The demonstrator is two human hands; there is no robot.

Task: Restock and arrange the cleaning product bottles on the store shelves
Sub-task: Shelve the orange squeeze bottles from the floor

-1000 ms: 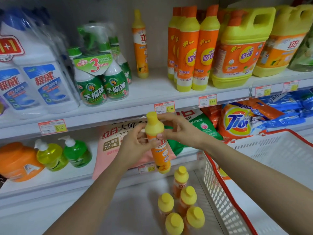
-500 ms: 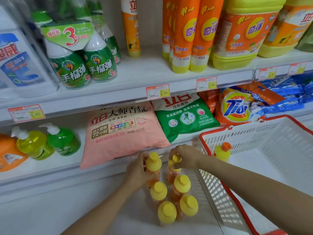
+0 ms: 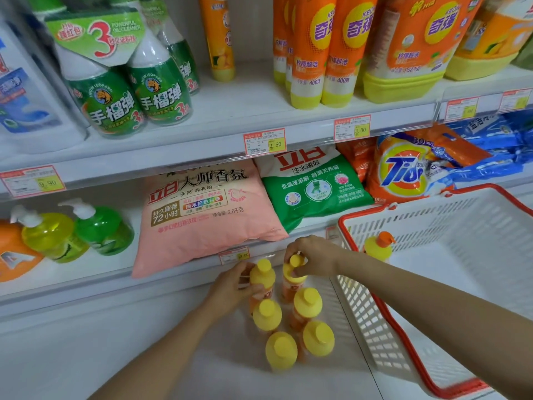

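Note:
Several small orange bottles with yellow caps stand in two rows on the bottom shelf (image 3: 144, 342). My left hand (image 3: 230, 287) wraps the side of the back-left bottle (image 3: 262, 277). My right hand (image 3: 313, 256) pinches the cap of the back-right bottle (image 3: 292, 280). The nearer bottles (image 3: 281, 349) stand untouched in front of them. A white basket with a red rim (image 3: 383, 319) sits to the right, and one yellow bottle with an orange cap (image 3: 377, 246) stands in its far left corner.
A pink detergent bag (image 3: 202, 215) and a green one (image 3: 314, 183) lie on the middle shelf just above my hands, next to a Tide bag (image 3: 403, 171). Green pump bottles (image 3: 101, 229) stand at the left. Tall orange bottles (image 3: 323, 53) and green sprays (image 3: 129, 90) fill the upper shelf.
A second ago both hands held one bottle up at the middle shelf. They came down and set it at the back left of the group; since half a second ago they have barely moved.

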